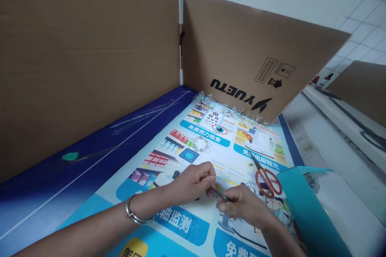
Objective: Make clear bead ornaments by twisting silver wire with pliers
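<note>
My left hand (194,182), with a metal bangle (132,211) at its wrist, is closed in a pinch; what sits between its fingertips is too small to make out. My right hand (243,205) grips a slim dark metal tool (221,195), with its tip reaching the left fingertips. Whether it is tweezers or small pliers I cannot tell. Scissors with red handles (267,180) lie open just beyond my right hand. Past my left hand, a loop of clear beaded wire (201,143) rests on the printed poster (221,160).
Tall cardboard panels (259,40) stand at the left and back. Clear wiry pieces (235,111) line the back panel's foot. Thin clear strands (141,116) and a green-ended item (70,156) lie at left. A teal folder-like piece (310,213) stands at right.
</note>
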### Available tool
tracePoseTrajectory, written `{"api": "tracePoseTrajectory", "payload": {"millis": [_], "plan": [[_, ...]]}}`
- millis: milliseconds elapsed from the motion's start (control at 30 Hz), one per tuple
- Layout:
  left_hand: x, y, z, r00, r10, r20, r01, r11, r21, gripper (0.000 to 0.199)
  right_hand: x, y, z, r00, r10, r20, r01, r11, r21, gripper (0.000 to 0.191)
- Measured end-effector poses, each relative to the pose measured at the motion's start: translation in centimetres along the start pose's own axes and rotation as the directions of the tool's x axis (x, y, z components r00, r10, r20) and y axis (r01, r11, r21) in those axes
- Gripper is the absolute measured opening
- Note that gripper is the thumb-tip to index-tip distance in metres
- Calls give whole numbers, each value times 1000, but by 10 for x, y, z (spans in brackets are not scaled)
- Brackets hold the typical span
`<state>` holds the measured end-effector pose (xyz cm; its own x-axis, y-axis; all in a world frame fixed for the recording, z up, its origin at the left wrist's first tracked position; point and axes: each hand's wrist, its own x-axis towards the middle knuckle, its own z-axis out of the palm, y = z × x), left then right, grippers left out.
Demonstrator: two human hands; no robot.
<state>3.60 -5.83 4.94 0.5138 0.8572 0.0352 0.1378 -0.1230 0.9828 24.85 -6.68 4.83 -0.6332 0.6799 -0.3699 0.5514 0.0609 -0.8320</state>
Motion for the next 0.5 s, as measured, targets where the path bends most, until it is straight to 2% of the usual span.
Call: {"api": "tracePoseTrajectory", "payload": {"millis": [167,233,367,500], "plan": [[0,-1,-1,1000,7,21,-5,998,-69,12,1,4,-2,1000,-22,11,22,998,54,38],[1,0,-5,1000,20,21,-20,999,-25,14,1,4,-1,999,-44,-18,44,998,33,37],[3,3,-13,1000,22,-6,-20,986,167,21,3,-1,3,991,-87,-98,80,994,-76,31],[3,0,-16,997,-60,-43,67,983,173,23,5,-3,9,960,-176,-218,114,956,-270,25]]}}
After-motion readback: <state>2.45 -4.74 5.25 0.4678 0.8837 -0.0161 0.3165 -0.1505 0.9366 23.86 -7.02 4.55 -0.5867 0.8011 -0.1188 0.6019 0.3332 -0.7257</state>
